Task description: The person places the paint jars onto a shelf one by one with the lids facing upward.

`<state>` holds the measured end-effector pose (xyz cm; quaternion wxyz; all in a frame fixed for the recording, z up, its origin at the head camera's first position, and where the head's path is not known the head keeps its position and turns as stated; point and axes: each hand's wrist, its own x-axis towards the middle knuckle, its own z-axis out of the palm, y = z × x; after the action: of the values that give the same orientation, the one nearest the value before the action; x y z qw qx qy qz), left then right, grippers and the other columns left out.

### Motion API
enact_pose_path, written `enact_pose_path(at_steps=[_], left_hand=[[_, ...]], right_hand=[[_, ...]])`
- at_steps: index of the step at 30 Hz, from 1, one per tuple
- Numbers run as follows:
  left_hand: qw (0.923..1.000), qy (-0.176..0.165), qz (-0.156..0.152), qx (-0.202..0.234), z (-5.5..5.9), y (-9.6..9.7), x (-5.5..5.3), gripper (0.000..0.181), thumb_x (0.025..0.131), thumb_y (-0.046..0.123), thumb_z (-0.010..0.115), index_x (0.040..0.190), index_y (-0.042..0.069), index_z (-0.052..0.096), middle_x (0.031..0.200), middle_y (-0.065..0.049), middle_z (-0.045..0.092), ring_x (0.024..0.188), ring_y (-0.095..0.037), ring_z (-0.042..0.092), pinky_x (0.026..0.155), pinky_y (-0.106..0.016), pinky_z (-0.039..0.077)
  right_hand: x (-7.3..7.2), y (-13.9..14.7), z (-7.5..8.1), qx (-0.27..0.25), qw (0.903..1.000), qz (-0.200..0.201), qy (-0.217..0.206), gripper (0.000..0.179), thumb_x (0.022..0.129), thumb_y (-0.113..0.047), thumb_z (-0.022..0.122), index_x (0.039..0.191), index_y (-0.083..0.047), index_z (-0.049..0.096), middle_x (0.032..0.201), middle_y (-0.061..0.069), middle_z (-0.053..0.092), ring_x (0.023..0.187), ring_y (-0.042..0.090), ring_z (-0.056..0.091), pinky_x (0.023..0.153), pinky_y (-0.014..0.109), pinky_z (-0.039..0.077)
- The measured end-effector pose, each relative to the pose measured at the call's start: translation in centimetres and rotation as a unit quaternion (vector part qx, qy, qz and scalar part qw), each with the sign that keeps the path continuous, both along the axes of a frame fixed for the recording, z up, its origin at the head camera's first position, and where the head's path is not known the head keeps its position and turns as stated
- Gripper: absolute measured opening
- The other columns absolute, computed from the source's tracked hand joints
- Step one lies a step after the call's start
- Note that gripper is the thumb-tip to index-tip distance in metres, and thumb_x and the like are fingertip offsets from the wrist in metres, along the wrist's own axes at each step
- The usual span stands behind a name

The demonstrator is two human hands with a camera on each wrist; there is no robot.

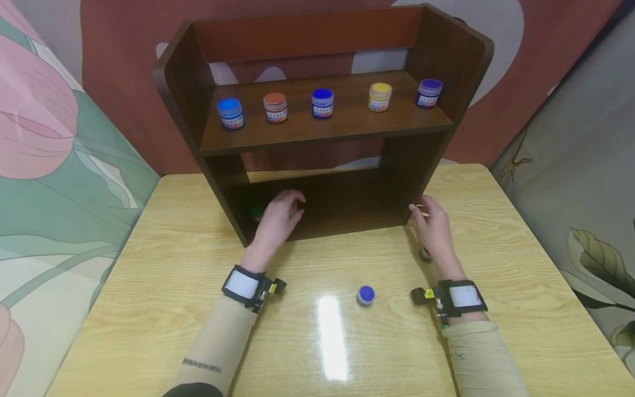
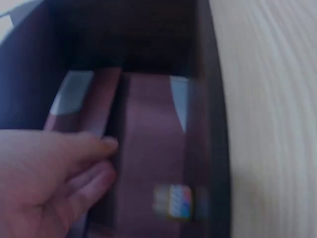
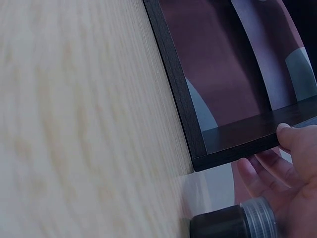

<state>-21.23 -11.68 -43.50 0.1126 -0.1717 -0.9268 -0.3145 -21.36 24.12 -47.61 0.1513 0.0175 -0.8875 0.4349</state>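
My left hand (image 1: 280,218) reaches into the lower compartment of a dark brown wooden shelf (image 1: 327,138), its fingers loosely bent with nothing between them. A small paint jar (image 2: 179,202), blurred, stands in that compartment, apart from the fingers in the left wrist view. Left of the hand, a dark green-lidded jar (image 1: 256,213) sits in shadow. My right hand (image 1: 434,226) grips the front edge of the shelf's right side panel (image 3: 237,156), thumb on the edge and fingers on the outer face. Just below that hand, a dark jar (image 3: 220,221) rests on the table.
Along the upper shelf stand several paint jars, among them a light blue one (image 1: 231,114), a red-brown one (image 1: 275,108) and a yellow one (image 1: 379,97). A blue-lidded jar (image 1: 366,296) is on the wooden table (image 1: 307,336) between the forearms. Patterned cloth hangs behind.
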Motion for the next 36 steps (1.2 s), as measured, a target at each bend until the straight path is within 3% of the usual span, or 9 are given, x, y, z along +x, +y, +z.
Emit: enact_pose_path(at_steps=[3, 6, 11, 14, 17, 23, 27, 32, 36], left_hand=[[0.9975, 0.010, -0.070, -0.005, 1.0, 1.3, 0.8, 0.022, 0.094, 0.010, 0.068, 0.115, 0.008, 0.064, 0.114, -0.012, 0.068, 0.095, -0.024, 0.069, 0.082, -0.035, 0.060], [0.9890, 0.002, -0.145, -0.029, 1.7, 2.9, 1.9, 0.022, 0.094, 0.014, 0.070, 0.116, 0.010, 0.065, 0.112, -0.007, 0.070, 0.101, -0.020, 0.069, 0.089, -0.031, 0.059], [0.9589, -0.058, -0.267, -0.076, 1.8, 5.8, 4.1, 0.034, 0.092, 0.023, 0.073, 0.123, 0.012, 0.065, 0.120, -0.003, 0.070, 0.112, -0.018, 0.067, 0.097, -0.028, 0.056], [0.9385, -0.089, -0.313, -0.114, 1.4, 7.3, 5.3, 0.042, 0.090, 0.030, 0.075, 0.127, 0.014, 0.063, 0.126, 0.000, 0.068, 0.117, -0.015, 0.064, 0.099, -0.024, 0.053], [0.9238, -0.112, -0.333, -0.152, 1.0, 8.3, 6.1, 0.047, 0.087, 0.035, 0.078, 0.129, 0.019, 0.063, 0.130, 0.005, 0.065, 0.120, -0.011, 0.061, 0.102, -0.022, 0.051], [0.9061, -0.140, -0.357, -0.178, 0.0, 9.2, 7.2, 0.049, 0.082, 0.030, 0.081, 0.128, 0.028, 0.063, 0.132, 0.010, 0.063, 0.118, -0.007, 0.059, 0.100, -0.023, 0.051], [0.8993, -0.132, -0.373, -0.185, -0.5, 9.5, 7.5, 0.048, 0.080, 0.021, 0.081, 0.125, 0.027, 0.066, 0.128, 0.011, 0.065, 0.112, -0.004, 0.060, 0.094, -0.020, 0.051], [0.8922, -0.116, -0.387, -0.201, -1.0, 9.7, 7.7, 0.039, 0.084, 0.018, 0.079, 0.121, 0.025, 0.069, 0.120, 0.009, 0.070, 0.109, -0.004, 0.063, 0.094, -0.016, 0.050], [0.8925, -0.111, -0.389, -0.198, -1.3, 9.7, 7.8, 0.029, 0.087, 0.020, 0.076, 0.116, 0.023, 0.071, 0.113, 0.008, 0.072, 0.104, -0.004, 0.065, 0.091, -0.015, 0.051]], right_hand=[[-0.1, 0.0, 0.0, 0.000, 1.0000, -0.001, 0.001, 0.036, 0.105, -0.022, 0.051, 0.134, -0.001, 0.056, 0.133, 0.024, 0.060, 0.115, 0.039, 0.065, 0.091, 0.050, 0.058], [-0.1, 0.1, 0.0, 0.002, 1.0000, -0.002, 0.004, 0.036, 0.105, -0.021, 0.051, 0.134, -0.001, 0.056, 0.132, 0.025, 0.060, 0.114, 0.039, 0.065, 0.090, 0.050, 0.058], [0.0, 0.1, 0.1, 0.004, 1.0000, -0.001, 0.003, 0.036, 0.105, -0.021, 0.051, 0.134, -0.001, 0.056, 0.132, 0.025, 0.060, 0.114, 0.039, 0.066, 0.090, 0.051, 0.058], [0.0, 0.1, 0.1, 0.003, 1.0000, 0.000, 0.004, 0.036, 0.105, -0.021, 0.051, 0.133, 0.000, 0.056, 0.132, 0.025, 0.061, 0.114, 0.039, 0.066, 0.090, 0.051, 0.058], [-0.1, 0.0, 0.1, 0.003, 1.0000, 0.001, 0.005, 0.036, 0.104, -0.021, 0.051, 0.133, 0.000, 0.056, 0.132, 0.024, 0.061, 0.114, 0.039, 0.066, 0.090, 0.050, 0.058], [-0.2, 0.0, 0.1, 0.001, 1.0000, 0.004, 0.007, 0.035, 0.104, -0.020, 0.052, 0.133, 0.000, 0.056, 0.132, 0.024, 0.061, 0.114, 0.038, 0.065, 0.090, 0.049, 0.058], [-0.2, 0.0, 0.1, -0.002, 1.0000, 0.005, 0.007, 0.035, 0.104, -0.019, 0.052, 0.133, 0.000, 0.056, 0.132, 0.024, 0.061, 0.114, 0.038, 0.065, 0.090, 0.049, 0.058], [-0.1, 0.0, 0.0, -0.002, 1.0000, 0.004, 0.006, 0.035, 0.104, -0.019, 0.052, 0.133, 0.000, 0.056, 0.132, 0.024, 0.061, 0.114, 0.038, 0.065, 0.090, 0.049, 0.058], [-0.2, 0.0, 0.0, 0.000, 1.0000, 0.002, 0.007, 0.035, 0.104, -0.020, 0.052, 0.133, 0.000, 0.056, 0.132, 0.024, 0.061, 0.113, 0.038, 0.066, 0.090, 0.049, 0.059]])
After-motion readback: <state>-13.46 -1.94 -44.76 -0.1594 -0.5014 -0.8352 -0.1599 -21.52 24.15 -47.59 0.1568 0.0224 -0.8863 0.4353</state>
